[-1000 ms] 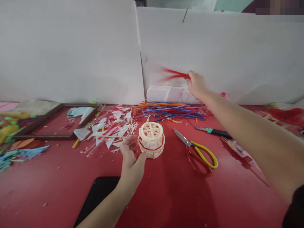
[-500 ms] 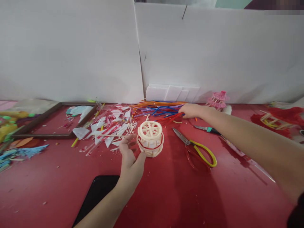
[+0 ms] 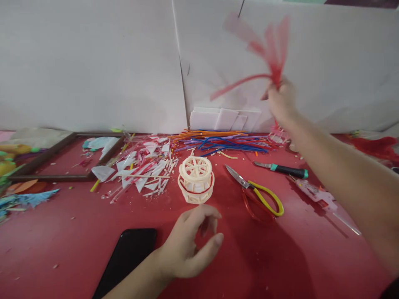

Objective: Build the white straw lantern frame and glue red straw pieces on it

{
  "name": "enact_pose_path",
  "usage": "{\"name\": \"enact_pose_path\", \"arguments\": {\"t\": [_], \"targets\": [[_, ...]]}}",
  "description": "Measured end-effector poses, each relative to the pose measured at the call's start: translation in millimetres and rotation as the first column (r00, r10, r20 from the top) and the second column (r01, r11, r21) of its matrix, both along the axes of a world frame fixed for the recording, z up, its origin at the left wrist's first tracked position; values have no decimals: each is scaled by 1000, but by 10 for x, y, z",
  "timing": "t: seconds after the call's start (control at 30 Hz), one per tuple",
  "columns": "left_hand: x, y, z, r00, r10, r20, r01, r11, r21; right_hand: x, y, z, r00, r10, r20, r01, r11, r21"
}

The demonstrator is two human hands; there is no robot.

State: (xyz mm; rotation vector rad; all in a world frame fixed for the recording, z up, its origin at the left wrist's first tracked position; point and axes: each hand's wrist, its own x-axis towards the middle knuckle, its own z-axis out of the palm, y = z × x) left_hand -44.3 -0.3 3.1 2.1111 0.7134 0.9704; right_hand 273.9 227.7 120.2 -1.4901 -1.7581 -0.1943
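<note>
In my raised right hand (image 3: 282, 97) is a bunch of red pipe-cleaner-like strands (image 3: 276, 62), fanned out and blurred by motion; one strand bends off to the left. My left hand (image 3: 196, 241) hovers over the red table (image 3: 212, 274), fingers curled but apart, nothing between them. Just beyond it stands a small round cream-coloured frame (image 3: 196, 180), built of sticks and rings, with a spoked top and a red ring around its middle. More strands in blue, purple and orange (image 3: 218, 141) lie in a heap behind the frame.
Scissors (image 3: 255, 191) with one yellow and one red handle lie right of the frame, near a utility knife (image 3: 283, 169). A black phone (image 3: 127, 257) lies front left. White and red scraps (image 3: 146, 162) and a brown picture frame (image 3: 56, 177) are at left. White panels (image 3: 93, 66) stand behind.
My right hand has lifted the red strands out of the heap, up in front of the white panel. My left hand has let go of the cream frame and moved nearer and to the right.
</note>
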Motion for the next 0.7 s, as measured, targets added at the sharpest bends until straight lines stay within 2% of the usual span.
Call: {"name": "enact_pose_path", "arguments": {"t": [0.07, 0.13, 0.2, 0.27, 0.37, 0.43, 0.53, 0.6, 0.7], "targets": [[37, 11, -16, 995, 15, -96, -23, 997, -79, 2, -128, 129, 989, -40, -139, 39, 999, -9], [62, 48, -57, 980, 120, -159, -143, 980, -138, -30, -294, 214, 968, -28, -250, 3, 995, -101], [68, 98, -110, 955, 220, -197, -259, 945, -202, -97, -482, 238, 922, -13, -387, -89, 966, -244], [62, 151, -158, 942, 297, -157, -329, 907, -264, -183, -680, 202, 843, -9, -538, -239, 889, -390], [46, 229, -196, 902, 429, -38, -416, 845, -335, -294, -987, 60, 696, -44, -717, -469, 728, -500], [42, 276, -200, 863, 504, 17, -459, 799, -389, -349, -1200, -80, 551, -113, -827, -601, 634, -487], [76, 310, -171, 814, 579, 51, -484, 723, -493, -449, -1534, -332, 354, -234, -906, -730, 537, -424], [136, 276, -119, 803, 593, 66, -464, 691, -554, -561, -1763, -510, 283, -286, -915, -779, 488, -394], [267, 128, 20, 854, 504, 130, -293, 672, -680, -818, -2094, -769, 208, -340, -917, -837, 423, -347]]}}
